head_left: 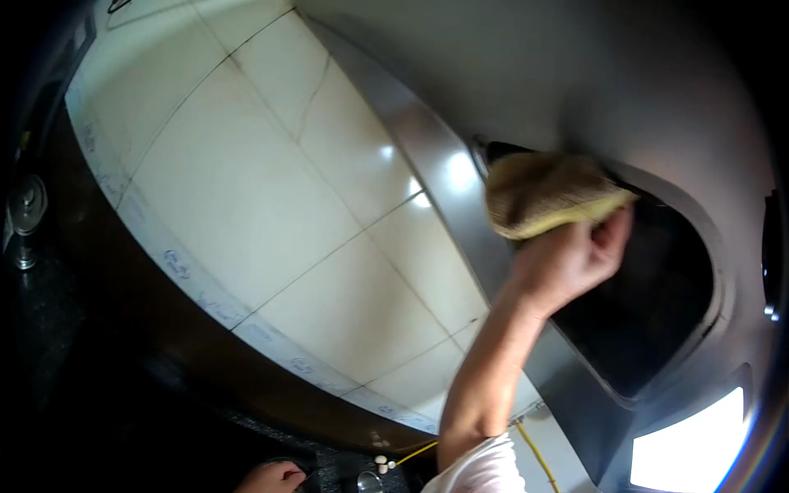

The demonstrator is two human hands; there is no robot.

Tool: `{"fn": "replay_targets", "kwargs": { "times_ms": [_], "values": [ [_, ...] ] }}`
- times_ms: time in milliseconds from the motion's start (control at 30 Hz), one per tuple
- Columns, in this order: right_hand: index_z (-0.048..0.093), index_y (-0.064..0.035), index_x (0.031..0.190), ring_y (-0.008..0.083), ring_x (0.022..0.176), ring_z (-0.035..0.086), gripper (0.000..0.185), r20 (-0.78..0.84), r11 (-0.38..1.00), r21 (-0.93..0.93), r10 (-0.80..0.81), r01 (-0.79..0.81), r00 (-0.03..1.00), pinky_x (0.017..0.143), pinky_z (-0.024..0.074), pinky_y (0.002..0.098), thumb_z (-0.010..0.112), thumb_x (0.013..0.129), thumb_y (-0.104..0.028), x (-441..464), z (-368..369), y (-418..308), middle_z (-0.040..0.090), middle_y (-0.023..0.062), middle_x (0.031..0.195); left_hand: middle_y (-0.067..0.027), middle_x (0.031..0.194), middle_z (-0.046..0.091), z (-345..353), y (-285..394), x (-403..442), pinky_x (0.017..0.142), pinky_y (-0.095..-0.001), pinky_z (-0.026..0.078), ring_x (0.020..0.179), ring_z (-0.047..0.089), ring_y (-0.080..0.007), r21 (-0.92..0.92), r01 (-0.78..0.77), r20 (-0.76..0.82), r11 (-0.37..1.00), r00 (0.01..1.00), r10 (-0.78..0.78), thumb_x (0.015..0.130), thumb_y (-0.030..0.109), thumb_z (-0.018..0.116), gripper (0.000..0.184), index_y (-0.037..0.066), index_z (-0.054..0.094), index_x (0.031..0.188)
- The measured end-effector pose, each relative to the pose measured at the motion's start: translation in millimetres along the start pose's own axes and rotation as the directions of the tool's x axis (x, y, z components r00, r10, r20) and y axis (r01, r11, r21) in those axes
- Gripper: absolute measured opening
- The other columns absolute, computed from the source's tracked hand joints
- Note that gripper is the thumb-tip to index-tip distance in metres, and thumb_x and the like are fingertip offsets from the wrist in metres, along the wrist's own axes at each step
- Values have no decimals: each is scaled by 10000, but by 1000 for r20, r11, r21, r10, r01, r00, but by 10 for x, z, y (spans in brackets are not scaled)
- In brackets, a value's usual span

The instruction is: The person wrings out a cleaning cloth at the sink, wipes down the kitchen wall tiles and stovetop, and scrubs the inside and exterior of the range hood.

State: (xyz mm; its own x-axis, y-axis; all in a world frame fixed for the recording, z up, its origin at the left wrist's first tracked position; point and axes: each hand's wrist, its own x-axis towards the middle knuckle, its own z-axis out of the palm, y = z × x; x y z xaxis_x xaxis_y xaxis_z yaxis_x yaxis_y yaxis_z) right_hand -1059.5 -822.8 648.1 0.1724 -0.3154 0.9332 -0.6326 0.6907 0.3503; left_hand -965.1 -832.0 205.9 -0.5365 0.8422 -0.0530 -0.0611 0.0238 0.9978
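My right hand (pixel 575 255) is raised, its fingers closed on a brown and yellow cloth (pixel 542 191). The cloth is bunched up and lies over the upper left part of a dark, glossy panel (pixel 649 304). That panel is set in a grey metal housing (pixel 509 66) with rounded corners. Low in the view, part of my left hand (pixel 271 478) shows at the bottom edge. Its fingers are mostly cut off or lost in shadow, so I cannot tell what it touches.
Pale wall tiles (pixel 246 181) with a patterned border fill the left and middle. A dark counter (pixel 74 329) runs below, with a shiny metal object (pixel 27 205) at far left. Near the bottom are small white pieces (pixel 381 464), a clear glass (pixel 370 482) and a yellow cord (pixel 538 456).
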Motion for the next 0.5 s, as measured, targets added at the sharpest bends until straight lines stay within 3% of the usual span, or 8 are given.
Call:
{"fn": "replay_targets", "kwargs": {
  "times_ms": [100,167,267,333,400,433,467,500],
  "values": [
    [520,58,1167,240,902,624,386,-88,996,48,-66,70,994,800,531,352,574,796,-33,109,-87,-231,614,156,1067,-97,886,663,12,-88,153,687,-297,479,803,625,-199,17,-26,12,1000,1000,26,850,329,591,296,69,655,976],
    [508,51,1190,278,921,626,408,-112,989,102,-98,109,989,810,537,364,586,822,-106,147,-167,-150,609,174,1086,-101,877,662,19,-104,219,682,-298,480,797,627,-199,24,-63,12,998,998,63,846,321,599,287,65,656,962],
    [530,105,1112,290,875,642,336,-179,955,288,-24,76,983,817,543,384,550,810,-43,87,-283,-174,608,215,1046,-102,857,662,61,-167,361,670,-297,481,768,629,-195,-21,-98,-21,995,995,97,843,305,606,274,57,659,946],
    [488,49,1174,281,946,615,365,123,936,345,-119,70,985,794,556,351,551,847,-101,102,-428,-18,565,209,1111,-93,851,663,54,-139,403,667,-295,482,761,629,-198,-78,-165,-68,983,985,160,849,293,604,266,56,658,955],
    [429,9,1244,301,984,591,401,213,676,705,85,-213,973,808,544,369,515,887,-153,-141,-466,55,518,210,1170,-84,841,661,-55,23,382,669,-276,487,765,623,-154,-115,-204,-138,972,973,187,861,234,600,220,41,653,953],
    [390,-3,1283,326,985,581,421,261,235,907,335,-348,905,834,526,404,478,909,-176,-482,-404,113,493,214,1197,-82,841,660,-72,55,394,673,-267,490,770,619,-134,-172,-243,-192,955,959,210,866,208,596,203,34,649,957],
    [368,-15,1308,323,1085,507,487,-59,813,453,438,-367,897,917,443,479,451,914,-287,-840,-398,150,479,205,1205,-70,835,657,-147,171,348,683,-253,494,786,610,-102,-240,-266,-230,934,950,212,880,170,576,190,13,630,975],
    [374,-52,1321,292,1125,467,518,432,360,707,462,-609,774,950,389,501,425,908,-362,-1158,-616,250,473,167,1223,-70,864,646,-200,211,332,700,-263,496,790,610,-115,-318,-317,-228,894,940,252,896,160,558,206,13,595,1036]
  ]
}}
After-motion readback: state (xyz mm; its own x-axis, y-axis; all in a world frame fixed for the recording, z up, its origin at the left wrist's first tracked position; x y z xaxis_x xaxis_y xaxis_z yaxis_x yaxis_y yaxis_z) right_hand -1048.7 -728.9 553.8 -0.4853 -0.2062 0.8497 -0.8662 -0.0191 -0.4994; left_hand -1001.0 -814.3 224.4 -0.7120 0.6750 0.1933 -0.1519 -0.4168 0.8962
